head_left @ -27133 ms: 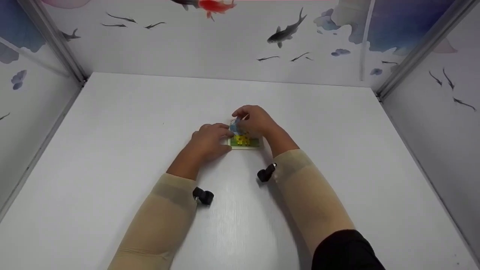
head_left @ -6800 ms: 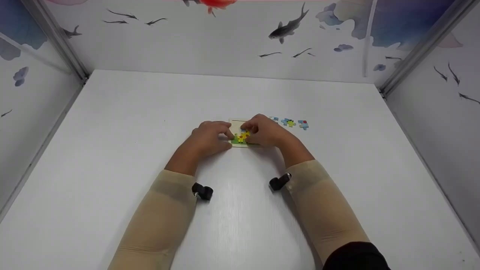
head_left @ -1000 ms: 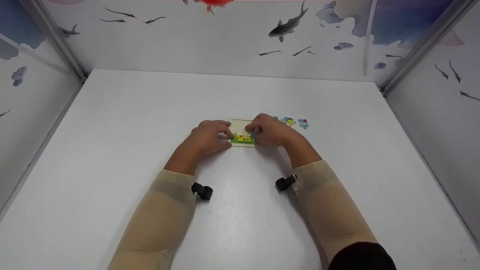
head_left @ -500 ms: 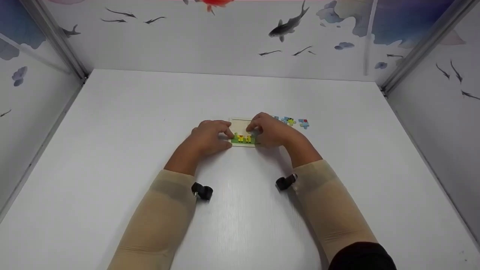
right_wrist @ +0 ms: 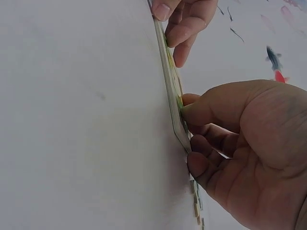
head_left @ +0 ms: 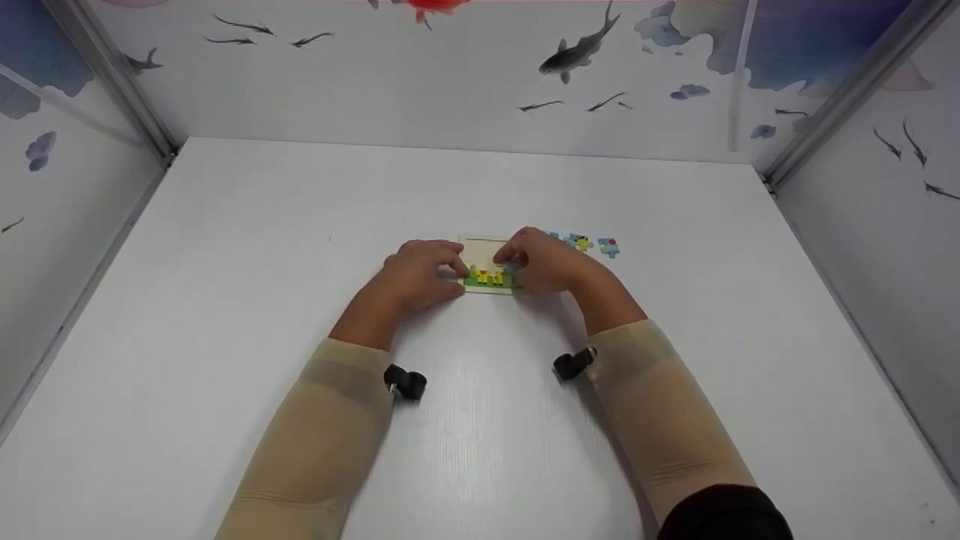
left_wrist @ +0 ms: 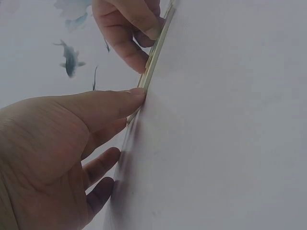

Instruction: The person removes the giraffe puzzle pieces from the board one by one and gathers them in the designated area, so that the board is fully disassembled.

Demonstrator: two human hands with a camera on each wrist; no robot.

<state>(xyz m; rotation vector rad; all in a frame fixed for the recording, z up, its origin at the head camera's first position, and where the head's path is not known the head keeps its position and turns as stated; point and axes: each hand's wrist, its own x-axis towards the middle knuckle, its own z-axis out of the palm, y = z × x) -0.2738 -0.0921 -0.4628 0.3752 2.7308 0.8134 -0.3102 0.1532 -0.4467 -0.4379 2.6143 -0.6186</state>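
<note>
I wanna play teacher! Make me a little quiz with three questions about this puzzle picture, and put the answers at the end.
1. Where do pieces show inside the puzzle board?
A) Along the side nearest the person
B) Along the far side
C) All over it

2. Fill the gap: The left hand touches the board's ___ side.

3. True or false: Loose pieces lie to the right of the board.

Key:
1. A
2. left
3. True

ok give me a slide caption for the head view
Left grip at the left edge of a partly filled puzzle tray, right grip at its right, loose jigsaw pieces lying beyond.
</note>
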